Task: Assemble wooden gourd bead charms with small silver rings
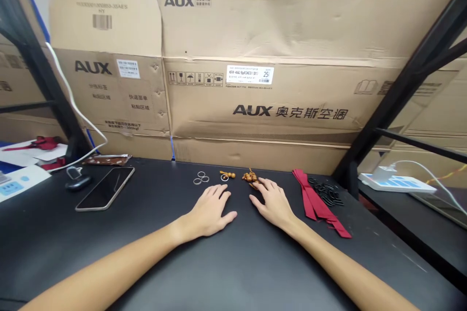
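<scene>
My left hand (210,211) lies flat on the black table, fingers stretched out and holding nothing. Just beyond its fingertips are several metal split rings (201,178) and a small brown gourd-shaped charm (230,174), with one ring lying against the charm. Palm down, my right hand (273,201) rests to the right with its fingers apart. Its fingertips are beside a little pile of brown charms (250,176); whether they touch is hard to tell. Red ribbon strips (321,204) lie to the right of that hand, next to a heap of black clasps or rings (326,192).
A phone (105,189) lies on the left, near a dark round gadget (78,182) and a brown wrapper (107,159). Large cardboard sheets (255,121) stand along the back. Black metal frame posts (401,77) rise at both sides. A white power strip (397,183) sits at the right.
</scene>
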Available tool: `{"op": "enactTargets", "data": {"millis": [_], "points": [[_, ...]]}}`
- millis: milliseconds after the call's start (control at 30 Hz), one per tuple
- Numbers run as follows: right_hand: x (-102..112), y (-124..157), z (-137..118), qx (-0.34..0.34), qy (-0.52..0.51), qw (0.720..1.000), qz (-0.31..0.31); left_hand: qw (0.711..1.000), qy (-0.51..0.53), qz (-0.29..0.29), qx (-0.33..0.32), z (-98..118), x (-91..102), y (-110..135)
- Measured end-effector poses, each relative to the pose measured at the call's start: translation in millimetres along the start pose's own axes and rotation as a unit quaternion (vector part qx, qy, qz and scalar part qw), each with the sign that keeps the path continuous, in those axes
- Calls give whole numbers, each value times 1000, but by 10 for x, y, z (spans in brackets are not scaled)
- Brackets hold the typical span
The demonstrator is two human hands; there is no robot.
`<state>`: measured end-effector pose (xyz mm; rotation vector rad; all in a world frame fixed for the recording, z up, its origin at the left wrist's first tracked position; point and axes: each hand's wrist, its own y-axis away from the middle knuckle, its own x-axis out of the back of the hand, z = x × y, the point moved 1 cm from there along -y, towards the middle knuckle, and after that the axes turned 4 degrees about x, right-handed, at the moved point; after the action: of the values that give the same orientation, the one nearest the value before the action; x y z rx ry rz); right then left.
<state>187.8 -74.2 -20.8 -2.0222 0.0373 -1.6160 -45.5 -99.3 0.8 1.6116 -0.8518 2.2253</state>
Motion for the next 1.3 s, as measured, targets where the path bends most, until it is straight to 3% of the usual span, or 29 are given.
{"op": "enactTargets", "data": {"millis": [100, 300, 567, 933, 1300], "points": [[-13, 4, 13, -9, 3, 1000, -6, 1000, 7, -9, 26, -2, -11, -4], [-7, 2, 4, 32, -33, 999, 25, 997, 69, -21, -13, -9, 1, 2], [-29, 10, 8, 30, -39, 998, 25, 999, 34, 12, 6, -33, -30, -17], [-46, 23, -9, 55, -73, 994, 62, 997, 69, 35, -27, -69, -51, -60], [4, 63, -191, 131, -149, 979, 51, 996, 77, 28, -38, -64, -55, -75]]}}
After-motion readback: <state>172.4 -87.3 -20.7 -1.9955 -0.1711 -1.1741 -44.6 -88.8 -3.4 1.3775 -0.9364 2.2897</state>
